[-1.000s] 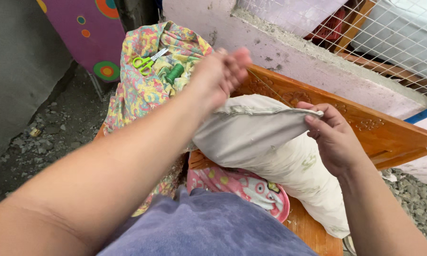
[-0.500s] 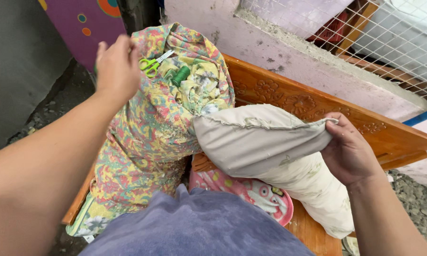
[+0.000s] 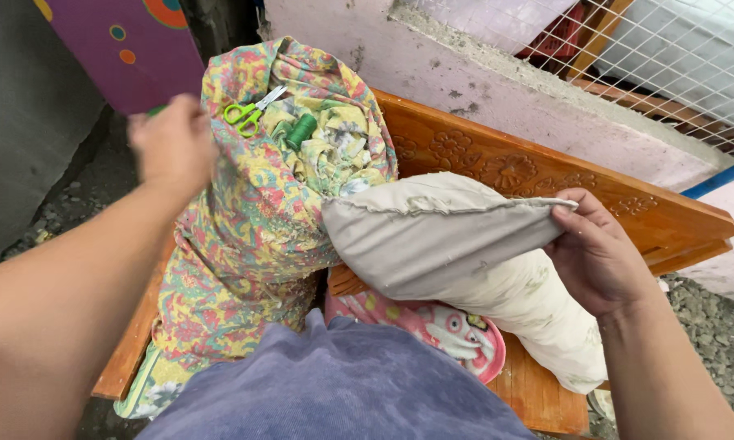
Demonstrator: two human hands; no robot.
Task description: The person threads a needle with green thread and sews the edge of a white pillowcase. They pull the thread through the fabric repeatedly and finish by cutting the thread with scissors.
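— Fingers (image 3: 564, 213) of your right hand (image 3: 599, 265) are pinched shut on the corner of the pillow (image 3: 432, 236), right at the end of the stitched seam. Is that a good hold?

— I'd judge so. Your pillow looks soft, light and floppy, so it will sag wherever you don't support it; the seamed edge is the firmest part to grip, and the cloth seems unlikely to slip.

— Where does it sit?

— It lies across your lap (image 3: 342, 383) and the wooden bench (image 3: 628, 212), above a pink printed cushion (image 3: 440, 326), its left end touching the floral bundle (image 3: 261, 212).

— Which way does it run?

— Its long axis runs from the bundle down toward the bench's right end, and the seam edge faces up and away from you.

— And your left hand (image 3: 171, 147)?

— Raised beside the bundle's left side, blurred. I cannot tell whether its fingers are closed or what they hold. Green scissors (image 3: 249, 112) and a green thread spool (image 3: 300, 130) rest on top of the bundle, just beside that hand.
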